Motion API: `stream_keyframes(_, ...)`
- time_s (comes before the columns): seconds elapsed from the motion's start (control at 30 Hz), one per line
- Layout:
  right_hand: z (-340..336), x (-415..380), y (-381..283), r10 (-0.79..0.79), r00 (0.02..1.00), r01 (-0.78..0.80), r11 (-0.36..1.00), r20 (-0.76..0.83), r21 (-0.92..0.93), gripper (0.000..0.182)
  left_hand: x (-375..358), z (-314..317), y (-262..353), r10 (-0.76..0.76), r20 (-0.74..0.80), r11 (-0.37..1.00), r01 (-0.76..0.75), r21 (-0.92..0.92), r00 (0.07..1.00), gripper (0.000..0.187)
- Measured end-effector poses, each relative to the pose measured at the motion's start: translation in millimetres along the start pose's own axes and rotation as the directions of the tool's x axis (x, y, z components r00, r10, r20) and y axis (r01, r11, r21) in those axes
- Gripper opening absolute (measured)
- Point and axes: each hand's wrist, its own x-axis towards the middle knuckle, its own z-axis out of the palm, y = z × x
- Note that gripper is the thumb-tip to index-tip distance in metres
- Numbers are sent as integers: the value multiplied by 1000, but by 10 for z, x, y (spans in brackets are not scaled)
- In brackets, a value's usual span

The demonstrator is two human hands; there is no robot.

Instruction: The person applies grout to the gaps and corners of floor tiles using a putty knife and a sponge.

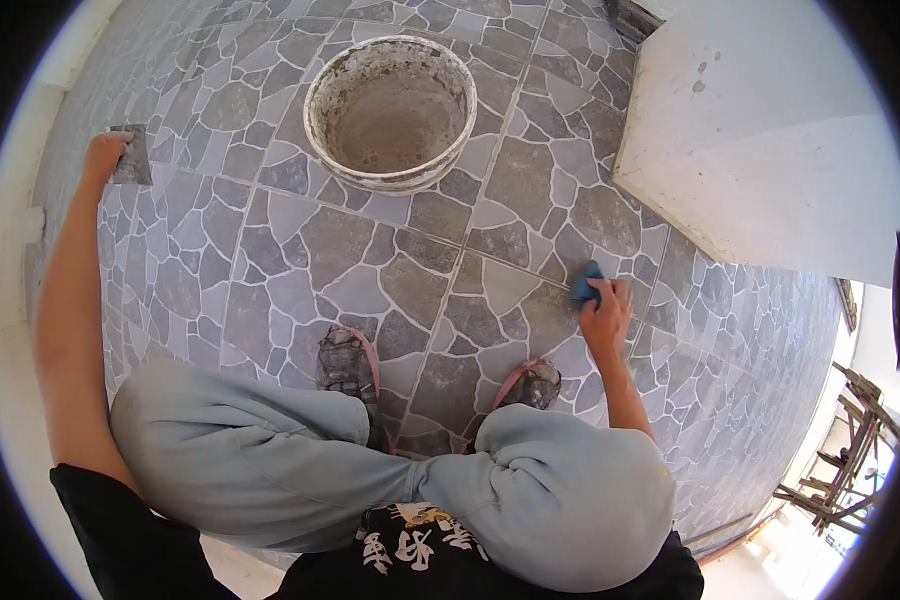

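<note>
At the far left my left hand (107, 157) is closed on a flat grey square piece (130, 160), held over the patterned floor tiles (340, 250). On the right, my right hand (607, 312) grips a small blue block (587, 282) at the tile surface, close to a joint between tiles. What the block is made of is too small to tell. Between the two hands and farther forward stands a round bucket (390, 182) with a mortar-crusted rim and grey material inside. Neither hand touches it.
My shoes (346, 362) and bent knees are below the bucket. A white wall block (760, 150) stands at the upper right, its edge beyond my right hand. A wooden frame (850, 450) is at the lower right. A pale wall (10, 250) runs along the left.
</note>
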Motion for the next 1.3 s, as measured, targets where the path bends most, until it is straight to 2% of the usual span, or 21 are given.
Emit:
stream_keyframes(0.07,-209,-236,663,186,978,-198,970,-90,-139,38,-264,-6,-504,-64,161,975,28,219,985,38)
stream_keyframes(0.1,-190,-255,639,224,970,-236,961,-92,-146,37,-304,14,-518,-70,167,974,31,224,984,38)
stream_keyframes(0.17,-4,-197,391,226,966,-241,963,-128,-117,36,-280,67,-352,112,183,957,-155,245,977,40)
stream_keyframes(0.2,250,-88,-10,192,969,-206,975,-154,-82,35,-235,64,-31,37,151,992,-54,110,988,40)
stream_keyframes(0.23,521,19,-459,146,981,-152,988,-129,-39,36,-184,45,452,-43,131,998,47,-31,990,41)
stream_keyframes(0.3,930,298,-1525,-172,981,182,976,-92,117,35,-56,100,1329,-95,136,993,103,-52,986,42)
stream_keyframes(0.37,1308,477,-2304,-446,893,422,878,66,225,38,301,314,1619,66,165,997,-58,-52,984,40)
stream_keyframes(0.43,1188,611,-2462,-566,814,495,792,128,357,40,241,258,2093,42,190,994,-23,-103,981,39)
stream_keyframes(0.5,975,401,-2215,-567,813,483,784,132,390,41,207,285,2230,51,258,989,-14,-146,965,38)
stream_keyframes(0.53,842,396,-2008,-595,796,509,759,115,406,41,184,243,2091,57,235,991,-27,-129,970,38)
stream_keyframes(0.57,710,229,-1805,-607,771,503,766,193,401,40,146,216,1898,57,215,993,-34,-110,975,38)
stream_keyframes(0.63,593,225,-1509,-613,739,492,774,280,398,39,75,247,1282,-21,236,981,67,-185,972,37)
stream_keyframes(0.7,596,563,-1325,-570,770,484,815,287,320,35,-190,260,1128,-344,324,858,435,-274,882,36)
stream_keyframes(0.73,706,889,-1223,-521,821,464,847,231,259,34,-239,324,1028,-343,325,858,435,-273,881,36)
stream_keyframes(0.8,988,1804,-1053,-445,895,437,888,33,141,33,-234,414,858,-119,301,966,181,-188,946,37)
stream_keyframes(0.83,1151,2297,-921,-389,921,387,916,-4,105,35,-252,380,1042,-144,290,966,198,-167,946,38)
stream_keyframes(0.97,1253,3749,-756,-238,961,259,952,143,-162,29,-89,337,1667,-176,257,965,218,-146,950,38)
stream_keyframes(1.07,1342,3557,-1066,-209,975,222,937,76,-269,32,47,413,1892,-97,189,976,131,-174,977,37)
stream_keyframes(1.17,1241,2370,-1238,-475,879,471,854,38,-221,38,137,543,1779,-56,190,963,104,-250,980,37)
stream_keyframes(1.23,960,1440,-1371,-506,833,523,852,223,-24,39,145,640,1663,-92,169,962,131,-238,981,37)
stream_keyframes(1.3,804,1022,-1310,-561,784,553,826,266,112,37,124,821,1544,-107,156,968,139,-207,982,37)
